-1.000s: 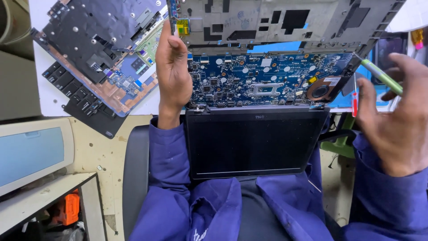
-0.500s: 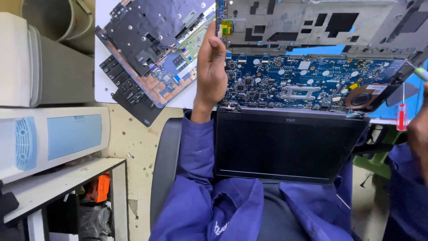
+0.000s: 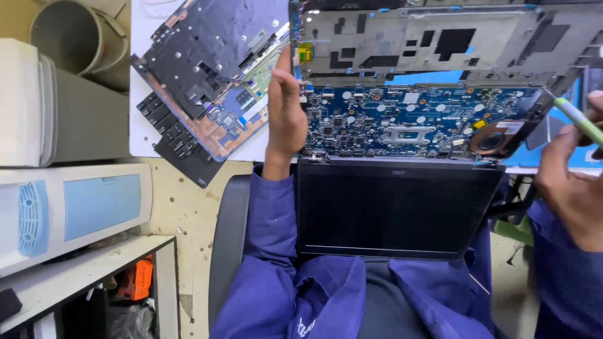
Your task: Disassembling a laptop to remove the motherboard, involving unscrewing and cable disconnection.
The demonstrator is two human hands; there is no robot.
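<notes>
An opened laptop (image 3: 402, 207) lies in front of me, its dark screen hanging toward my lap and its blue motherboard (image 3: 408, 122) exposed on the white table (image 3: 141, 135). A grey metal chassis frame (image 3: 440, 44) lies behind the board. My left hand (image 3: 284, 113) presses flat against the left edge of the laptop base, fingers straight. My right hand (image 3: 568, 188) hovers at the right edge of the view, gripping a green-handled screwdriver (image 3: 578, 119) whose tip points at the fan corner (image 3: 493, 141).
A second dismantled laptop base with a loose black keyboard (image 3: 207, 75) lies at the table's left. Beige and grey equipment cases (image 3: 69, 157) stand to the left, a grey bucket (image 3: 69, 31) behind them. An orange object (image 3: 135, 279) sits under a low shelf.
The view has swung left, bringing the equipment cases and bucket into sight. My right hand slid toward the right edge with the screwdriver. My left hand stays on the laptop's left edge.
</notes>
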